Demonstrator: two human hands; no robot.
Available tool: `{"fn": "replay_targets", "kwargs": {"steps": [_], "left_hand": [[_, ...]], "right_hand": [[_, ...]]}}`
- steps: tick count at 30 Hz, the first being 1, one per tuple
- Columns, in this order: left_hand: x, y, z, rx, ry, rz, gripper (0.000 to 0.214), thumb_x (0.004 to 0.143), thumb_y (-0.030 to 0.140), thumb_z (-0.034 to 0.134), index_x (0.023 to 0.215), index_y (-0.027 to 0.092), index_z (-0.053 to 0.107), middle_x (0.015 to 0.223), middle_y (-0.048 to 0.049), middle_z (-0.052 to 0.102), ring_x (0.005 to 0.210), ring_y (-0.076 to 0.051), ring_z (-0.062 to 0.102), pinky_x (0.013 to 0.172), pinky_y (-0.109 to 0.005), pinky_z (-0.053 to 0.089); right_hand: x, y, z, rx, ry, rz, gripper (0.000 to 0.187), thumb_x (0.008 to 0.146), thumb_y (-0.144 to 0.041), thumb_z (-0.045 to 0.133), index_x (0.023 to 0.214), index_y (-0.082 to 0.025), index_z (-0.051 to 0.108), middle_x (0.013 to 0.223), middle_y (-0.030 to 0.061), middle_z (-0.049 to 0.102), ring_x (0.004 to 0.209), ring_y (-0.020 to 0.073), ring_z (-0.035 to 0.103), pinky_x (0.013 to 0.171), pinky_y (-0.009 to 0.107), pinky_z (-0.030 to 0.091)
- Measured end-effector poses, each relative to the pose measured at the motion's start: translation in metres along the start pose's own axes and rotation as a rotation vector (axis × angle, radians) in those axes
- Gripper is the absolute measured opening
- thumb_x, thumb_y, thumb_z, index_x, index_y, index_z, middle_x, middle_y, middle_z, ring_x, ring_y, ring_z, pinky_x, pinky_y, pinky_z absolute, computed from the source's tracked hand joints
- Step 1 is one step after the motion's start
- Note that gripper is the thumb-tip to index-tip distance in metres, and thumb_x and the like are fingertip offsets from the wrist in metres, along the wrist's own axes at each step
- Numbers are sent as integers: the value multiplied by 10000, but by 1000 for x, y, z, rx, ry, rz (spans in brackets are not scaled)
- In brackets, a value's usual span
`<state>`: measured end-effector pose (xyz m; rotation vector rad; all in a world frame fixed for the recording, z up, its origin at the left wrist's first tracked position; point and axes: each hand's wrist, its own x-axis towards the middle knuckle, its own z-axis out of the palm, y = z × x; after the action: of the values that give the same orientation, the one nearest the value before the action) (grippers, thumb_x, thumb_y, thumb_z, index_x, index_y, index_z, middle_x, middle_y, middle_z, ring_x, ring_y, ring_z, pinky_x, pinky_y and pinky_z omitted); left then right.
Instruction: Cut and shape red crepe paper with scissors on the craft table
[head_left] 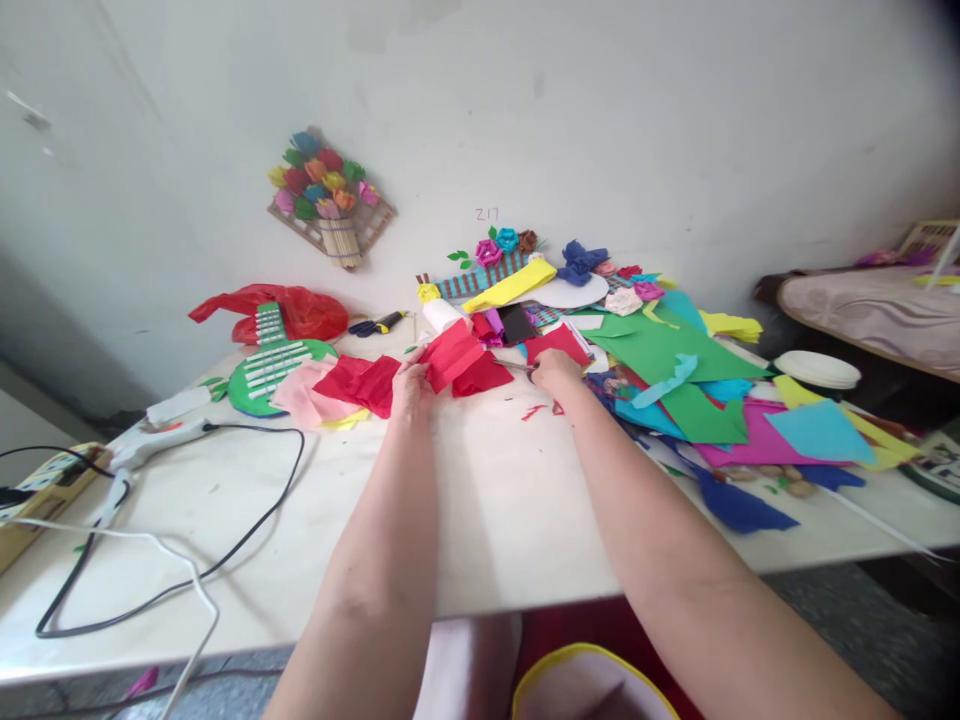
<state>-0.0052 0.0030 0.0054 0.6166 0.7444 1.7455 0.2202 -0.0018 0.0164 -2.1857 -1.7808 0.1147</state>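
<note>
A sheet of red crepe paper [451,357] is pinched in my left hand [412,390], held a little above the table. My right hand [556,370] is closed around the handles of a pair of scissors [513,364], whose blades point left toward the red paper. Just behind the right hand lies another red piece [558,345]. More crumpled red paper [360,384] spreads to the left of my left hand, beside pale pink paper [306,397]. Small red scraps [533,412] lie on the table between my hands.
Colored paper sheets [675,350] pile up at the right. At the left are a green round craft piece [246,385], a glue gun [161,442] with a looping black cord [289,480], and a power strip [56,490]. Yellow-handled pliers [386,323] lie at the back.
</note>
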Motion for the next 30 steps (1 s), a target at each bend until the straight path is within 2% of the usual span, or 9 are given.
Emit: {"fn": "replay_targets", "kwargs": {"steps": [3,7,11,14,19,23,26,28,30], "left_hand": [[-1,1,0,10,-2,-2,421,567,-61,461,886,155,630,724,-17,633,595,-75,584,561,-148,481],[0,0,-1,-11,-8,-7,423,568,-56,462,901,143,630,711,-26,635,600,-83,587,573,-155,484],[-1,0,0,-14,4,-11,454,559,-55,458,932,140,627,711,-26,637,586,-78,583,566,-149,480],[-2,0,1,-16,11,-4,477,555,-56,453,950,149,624,700,-16,632,555,-68,569,551,-145,474],[0,0,0,-36,35,-13,455,550,-70,441,910,132,632,654,-6,617,471,-45,514,512,-133,450],[4,-1,-3,-36,35,-10,441,549,-65,434,894,127,631,647,-2,615,447,-40,494,497,-129,436],[7,-3,-5,-25,20,-13,446,552,-45,434,917,128,624,658,-5,621,472,-50,515,515,-140,447],[7,-3,-6,-18,22,-18,460,555,-35,432,942,129,617,631,0,613,439,-46,490,499,-140,443],[6,-2,-6,-21,28,-21,477,559,-29,426,967,136,609,618,4,609,424,-47,478,492,-145,444]], "right_hand": [[-3,-4,-4,20,83,17,306,690,-180,522,969,-167,648,991,130,633,950,255,578,749,335,449],[-6,-1,-6,50,153,118,318,710,-194,513,996,-128,636,1017,162,603,951,262,564,738,333,453],[-8,6,-4,1,136,160,357,712,-218,531,1035,-96,618,1098,187,543,1054,313,476,756,362,451],[-10,5,-5,-35,136,122,335,711,-214,535,1010,-99,634,1102,178,534,1108,330,408,783,370,438],[-9,-6,-1,43,210,-110,310,754,-195,484,1018,-189,647,1097,114,555,1038,268,481,833,368,409],[-8,-20,12,254,76,-483,254,756,-219,522,961,-219,672,1159,24,556,1053,167,503,929,251,355],[-13,-29,17,367,-70,-730,240,741,-281,562,945,-237,680,1232,-2,515,1089,158,487,939,240,352],[-18,-34,19,364,-160,-786,239,745,-304,559,941,-246,683,1252,-9,504,1095,170,488,929,253,368],[-22,-38,20,318,-176,-794,240,745,-291,553,939,-238,684,1302,-10,458,1134,190,461,942,263,359]]}}
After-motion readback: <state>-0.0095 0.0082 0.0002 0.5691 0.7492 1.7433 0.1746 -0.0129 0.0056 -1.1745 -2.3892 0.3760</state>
